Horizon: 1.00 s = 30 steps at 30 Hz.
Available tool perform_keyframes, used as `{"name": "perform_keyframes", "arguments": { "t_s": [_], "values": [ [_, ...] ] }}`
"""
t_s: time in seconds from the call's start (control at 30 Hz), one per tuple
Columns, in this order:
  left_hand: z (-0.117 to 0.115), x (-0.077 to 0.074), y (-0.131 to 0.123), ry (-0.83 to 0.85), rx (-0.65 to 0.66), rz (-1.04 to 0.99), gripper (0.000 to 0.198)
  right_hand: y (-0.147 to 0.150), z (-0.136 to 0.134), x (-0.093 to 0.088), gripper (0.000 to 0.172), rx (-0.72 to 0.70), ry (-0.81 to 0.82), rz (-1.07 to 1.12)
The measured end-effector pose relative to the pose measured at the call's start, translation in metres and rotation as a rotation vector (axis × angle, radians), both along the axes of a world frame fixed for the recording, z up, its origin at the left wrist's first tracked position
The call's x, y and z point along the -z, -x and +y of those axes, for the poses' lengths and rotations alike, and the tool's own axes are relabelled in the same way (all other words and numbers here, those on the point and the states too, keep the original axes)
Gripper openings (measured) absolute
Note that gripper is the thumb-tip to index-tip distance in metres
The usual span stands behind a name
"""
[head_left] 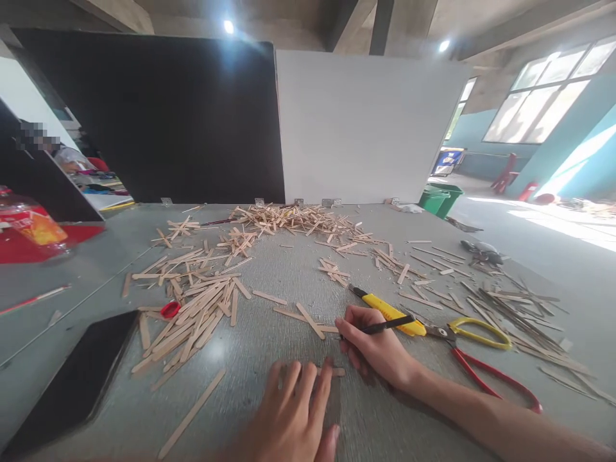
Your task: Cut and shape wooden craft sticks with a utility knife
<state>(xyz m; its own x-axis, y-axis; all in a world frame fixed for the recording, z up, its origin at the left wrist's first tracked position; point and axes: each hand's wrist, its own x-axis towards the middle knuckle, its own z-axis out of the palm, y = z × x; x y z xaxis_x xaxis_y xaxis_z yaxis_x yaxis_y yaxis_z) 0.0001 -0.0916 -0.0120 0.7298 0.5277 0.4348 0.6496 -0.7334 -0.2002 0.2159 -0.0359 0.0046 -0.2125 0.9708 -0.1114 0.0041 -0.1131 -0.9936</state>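
My right hand (373,343) is closed around a black pen (389,324), whose tip is hidden by the fingers. Beside it, my left hand (299,410) lies flat on the table with fingers stretched out. A wooden craft stick (339,372) shows from under its fingertips, most of its length covered. Just beyond the hands, a few loose craft sticks cross one another, among them a slanted stick (310,321). Behind my right hand lies a yellow utility knife (392,312). Scissors with one yellow and one red handle (481,332) rest near my right forearm.
A heap of craft sticks (197,321) with a red ring (170,310) lies left, near a black phone (77,378). More sticks (289,219) pile up by the upright panels. Thin strips (510,314) are strewn right. A bottle (31,221) stands far left; a person sits beyond.
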Motion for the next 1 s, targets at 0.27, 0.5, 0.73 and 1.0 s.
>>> {"name": "perform_keyframes", "arguments": {
  "t_s": [0.27,0.5,0.73,1.0],
  "values": [
    [0.001,-0.003,-0.002,0.117,0.029,-0.008,0.040,-0.001,-0.001,0.002,0.052,-0.001,0.007,-0.035],
    [-0.008,-0.020,-0.001,0.287,0.097,0.073,0.037,-0.002,-0.003,0.004,0.050,-0.021,0.004,-0.046],
    [-0.004,-0.026,-0.004,0.472,0.019,-0.156,0.052,-0.004,-0.006,0.002,0.047,-0.008,-0.039,-0.047],
    [0.018,-0.035,-0.002,0.670,-0.060,-0.229,0.043,-0.006,-0.004,0.005,0.044,-0.027,-0.091,-0.048]
  ]
}}
